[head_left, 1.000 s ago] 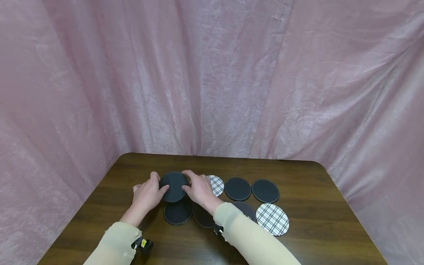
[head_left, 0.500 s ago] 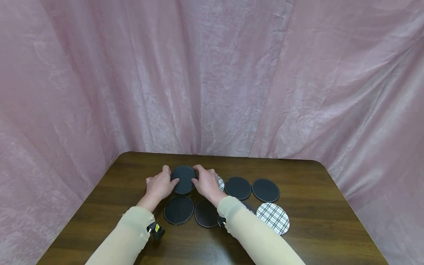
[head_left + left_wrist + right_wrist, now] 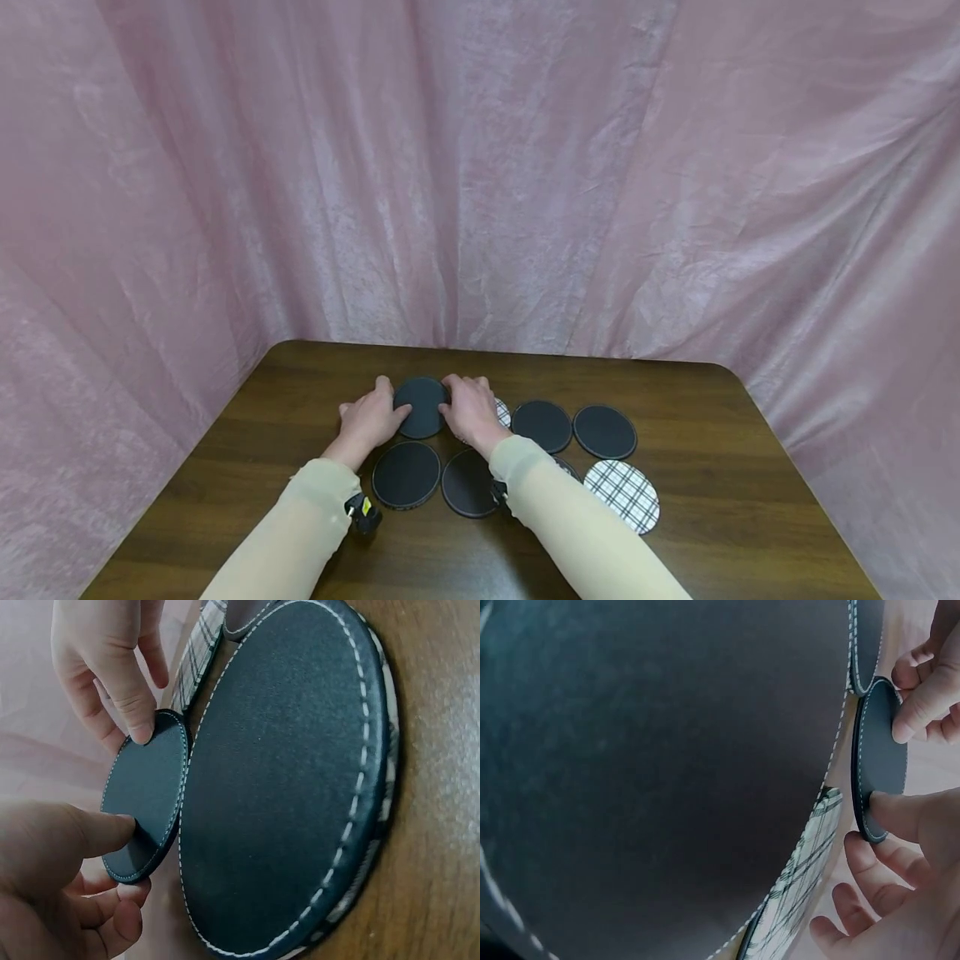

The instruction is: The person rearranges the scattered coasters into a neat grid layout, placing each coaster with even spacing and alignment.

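Observation:
Between both hands is a round black coaster [image 3: 421, 407] with pale stitching round its rim. My left hand [image 3: 371, 421] pinches its left edge, thumb on top and fingertips at the underside, as the left wrist view shows. On the opposite edge, my right hand [image 3: 472, 412] pinches it the same way, with the thumb [image 3: 892, 814] on its face. Whether the coaster touches the table cannot be told. Nearer the person lie two black coasters, one at left [image 3: 407, 475] and another [image 3: 468, 483] beside it. A plaid coaster [image 3: 503, 412] is partly hidden behind my right hand.
To the right, two black coasters, one inner [image 3: 542, 427] and one outer [image 3: 604, 432], lie in the back row. A white plaid coaster [image 3: 622, 496] ends the front row; my right sleeve [image 3: 577, 525] mostly covers its neighbour. Pink curtains [image 3: 480, 175] hang behind the wooden table [image 3: 720, 467].
Both hands have moved right and slightly away with the black coaster. It overlapped the front-left coaster in view before; now it sits beyond it, in line with the back row.

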A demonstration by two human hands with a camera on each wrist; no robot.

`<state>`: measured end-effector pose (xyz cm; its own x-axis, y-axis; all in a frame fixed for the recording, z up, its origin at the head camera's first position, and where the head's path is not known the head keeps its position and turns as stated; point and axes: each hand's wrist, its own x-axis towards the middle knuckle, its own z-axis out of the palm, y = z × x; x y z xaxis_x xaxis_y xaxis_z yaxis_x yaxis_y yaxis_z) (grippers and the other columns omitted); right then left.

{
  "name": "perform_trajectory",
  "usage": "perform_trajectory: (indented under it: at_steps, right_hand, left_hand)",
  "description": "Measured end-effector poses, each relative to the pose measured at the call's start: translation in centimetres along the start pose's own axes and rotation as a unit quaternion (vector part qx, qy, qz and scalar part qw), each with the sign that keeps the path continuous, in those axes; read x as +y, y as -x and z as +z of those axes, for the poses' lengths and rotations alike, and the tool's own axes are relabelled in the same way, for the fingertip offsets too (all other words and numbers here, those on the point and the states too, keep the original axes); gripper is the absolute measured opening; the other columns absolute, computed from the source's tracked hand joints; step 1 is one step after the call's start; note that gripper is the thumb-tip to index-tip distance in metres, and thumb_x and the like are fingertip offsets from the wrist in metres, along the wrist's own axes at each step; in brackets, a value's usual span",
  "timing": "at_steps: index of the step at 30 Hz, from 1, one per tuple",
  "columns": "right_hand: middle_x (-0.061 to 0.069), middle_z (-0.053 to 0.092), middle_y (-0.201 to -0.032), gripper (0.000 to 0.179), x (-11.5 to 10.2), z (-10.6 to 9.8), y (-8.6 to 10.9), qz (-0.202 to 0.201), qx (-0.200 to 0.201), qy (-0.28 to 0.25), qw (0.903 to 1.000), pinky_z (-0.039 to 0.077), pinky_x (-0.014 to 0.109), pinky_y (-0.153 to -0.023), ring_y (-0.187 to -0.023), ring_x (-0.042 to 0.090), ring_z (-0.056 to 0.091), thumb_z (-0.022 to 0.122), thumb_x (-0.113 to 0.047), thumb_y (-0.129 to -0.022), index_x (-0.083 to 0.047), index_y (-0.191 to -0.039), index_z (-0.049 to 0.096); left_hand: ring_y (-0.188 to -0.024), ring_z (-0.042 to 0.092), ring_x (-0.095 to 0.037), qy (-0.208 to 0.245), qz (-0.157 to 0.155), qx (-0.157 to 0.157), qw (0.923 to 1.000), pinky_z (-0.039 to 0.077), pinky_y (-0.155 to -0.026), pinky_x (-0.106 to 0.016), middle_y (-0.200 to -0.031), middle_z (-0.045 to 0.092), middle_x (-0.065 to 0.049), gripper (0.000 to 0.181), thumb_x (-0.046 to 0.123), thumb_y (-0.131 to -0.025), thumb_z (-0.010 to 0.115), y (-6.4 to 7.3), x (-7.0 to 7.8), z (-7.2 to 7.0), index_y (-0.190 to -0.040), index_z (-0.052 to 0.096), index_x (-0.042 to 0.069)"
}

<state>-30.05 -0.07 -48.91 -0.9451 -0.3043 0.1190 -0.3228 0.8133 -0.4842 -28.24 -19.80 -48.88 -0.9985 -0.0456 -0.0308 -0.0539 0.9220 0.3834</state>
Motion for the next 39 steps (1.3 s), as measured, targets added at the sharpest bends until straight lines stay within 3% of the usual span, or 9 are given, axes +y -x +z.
perform_trajectory:
  at_steps: [6, 13, 21, 30, 39]
  right_hand:
    - [0.011, 0.074, -0.127, 0.037, 0.48, 0.37, -0.41, -0.003, -0.013, 0.018, 0.9998, 0.050, 0.054, -0.106, -0.123, 0.035, 0.059, 0.079, -0.024, -0.105, -0.010, -0.139, 0.073]
    - [0.011, 0.073, -0.119, 0.036, 0.63, 0.15, -0.47, -0.019, -0.016, 0.015, 0.9996, 0.050, 0.056, -0.104, -0.118, 0.036, 0.061, 0.079, -0.022, -0.105, -0.008, -0.138, 0.074]
    - [0.008, 0.072, -0.116, 0.036, 0.65, 0.33, -0.47, -0.022, -0.018, 0.025, 0.9993, 0.050, 0.055, -0.105, -0.116, 0.034, 0.062, 0.080, -0.024, -0.104, -0.008, -0.137, 0.075]
    - [0.010, 0.071, -0.122, 0.035, 0.63, 0.69, -0.17, -0.028, -0.011, 0.043, 0.9986, 0.049, 0.057, -0.107, -0.118, 0.035, 0.061, 0.081, -0.026, -0.104, -0.010, -0.135, 0.077]
    - [0.010, 0.071, -0.125, 0.035, 0.83, 0.86, -0.09, -0.032, -0.017, 0.041, 0.9985, 0.049, 0.057, -0.109, -0.121, 0.035, 0.061, 0.081, -0.027, -0.104, -0.011, -0.135, 0.077]
  left_hand:
    - [-0.104, 0.073, -0.045, -0.002, -0.002, -0.006, 1.0000, 0.038, -0.089, -0.061, -0.112, 0.077, -0.022, 0.047, 0.034, -0.107, 0.074, -0.14, -0.01, 0.28, -0.127, 0.055, -0.004]
    - [-0.103, 0.072, -0.045, -0.011, -0.004, -0.001, 0.9999, 0.039, -0.088, -0.061, -0.104, 0.074, -0.018, 0.044, 0.037, -0.107, 0.074, -0.29, -0.17, 0.40, -0.120, 0.059, -0.002]
    - [-0.105, 0.070, -0.044, -0.010, -0.005, -0.001, 0.9999, 0.040, -0.090, -0.062, -0.107, 0.073, -0.017, 0.043, 0.037, -0.107, 0.074, -0.19, -0.38, 0.47, -0.120, 0.061, -0.002]
    - [-0.116, 0.064, -0.046, -0.020, -0.017, -0.010, 0.9996, 0.036, -0.102, -0.070, -0.119, 0.069, -0.020, 0.042, 0.037, -0.107, 0.073, 0.04, -0.63, 0.62, -0.125, 0.065, 0.000]
    - [-0.118, 0.063, -0.047, -0.022, -0.011, -0.014, 0.9996, 0.029, -0.108, -0.077, -0.120, 0.068, -0.021, 0.043, 0.037, -0.107, 0.075, -0.18, -0.94, 0.99, -0.127, 0.065, 0.000]
